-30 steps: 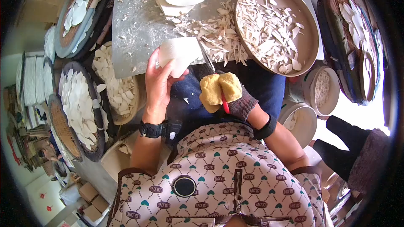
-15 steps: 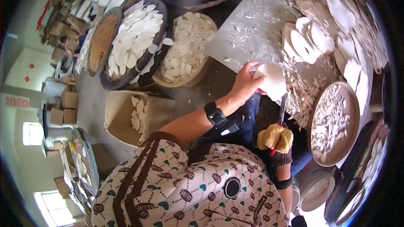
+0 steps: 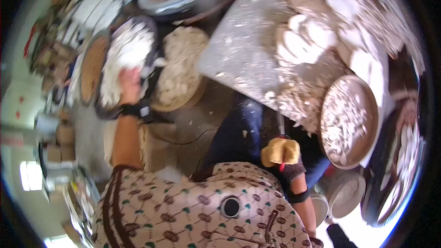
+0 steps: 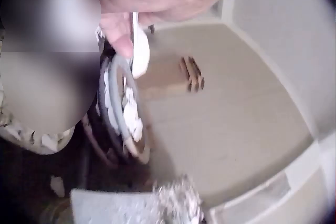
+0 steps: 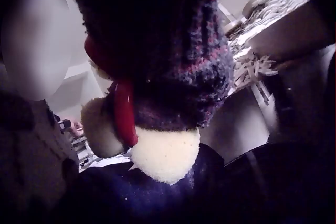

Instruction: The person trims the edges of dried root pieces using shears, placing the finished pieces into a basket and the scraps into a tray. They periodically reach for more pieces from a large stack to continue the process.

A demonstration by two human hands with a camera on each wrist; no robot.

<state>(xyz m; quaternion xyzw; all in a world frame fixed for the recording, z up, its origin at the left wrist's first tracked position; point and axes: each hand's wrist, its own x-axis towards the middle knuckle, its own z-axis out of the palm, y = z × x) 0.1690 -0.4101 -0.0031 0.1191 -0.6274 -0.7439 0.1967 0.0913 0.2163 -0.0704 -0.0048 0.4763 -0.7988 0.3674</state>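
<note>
Left side: my bare left hand (image 3: 131, 82) is reaching out to the oval basket (image 3: 155, 42) and blurring over the white pieces (image 3: 130, 48) in it. The left wrist view is showing me grasping a thin white slice (image 4: 140, 53), its long side hanging down beside my fingertips. I cannot tell whether the slice is touching the pile beneath.

Right side: my gloved right hand (image 3: 294, 170) is staying low above my lap, clenched around a red-handled tool (image 5: 125, 111). Yellow padding (image 3: 281, 150) is sitting in two rounded lumps against the glove, the red handle running between them. The metal blade (image 3: 281, 121) is pointing away from me, toward the near edge of the desk (image 3: 243, 32). I am not making out its tip clearly.

On the desk: flat pale slabs (image 3: 305, 39) are lying overlapped toward the far side; loose shavings (image 3: 301, 98) are spreading between them and the near edge. A round tray (image 3: 373, 133) is resting at the right, holding more cut bits (image 3: 342, 121).

Off the desk: a wide tub (image 3: 200, 94) is standing between the oval basket and the desk, full of pale pieces. A bucket (image 3: 347, 200) is standing low at my right.
</note>
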